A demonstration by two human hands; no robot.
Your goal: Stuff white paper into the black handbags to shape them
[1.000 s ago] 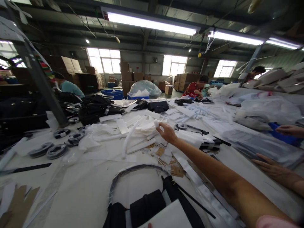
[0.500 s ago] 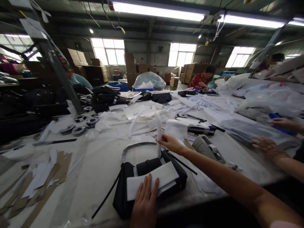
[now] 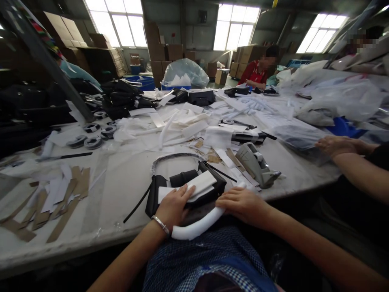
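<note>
A black handbag (image 3: pixel 182 178) lies at the table's front edge, its wrapped handle (image 3: pixel 176 157) arched away from me. Over the bag's front rests a folded white foam sheet (image 3: pixel 203 184). My left hand (image 3: pixel 174 205) lies on the sheet and bag with fingers stretched out, a silver bangle at its wrist. To the right of the bag, my right hand (image 3: pixel 243 205) is closed around a curved white foam tube (image 3: pixel 197 228). The tube's near end hangs over the table edge, close to my left wrist.
A grey tape dispenser (image 3: pixel 257 164) stands right of the bag. White foam pieces (image 3: pixel 194 127) heap up beyond it. Cardboard strips (image 3: pixel 68 198) lie at left, near rolled straps (image 3: pixel 92 142). A co-worker's hands (image 3: pixel 337 146) are at the right; black bags (image 3: pixel 121 97) are piled behind.
My right hand has brought the foam tube from behind the bag down toward me, to the bag's front right. The view has tilted downward. The co-worker's hands at right have come together.
</note>
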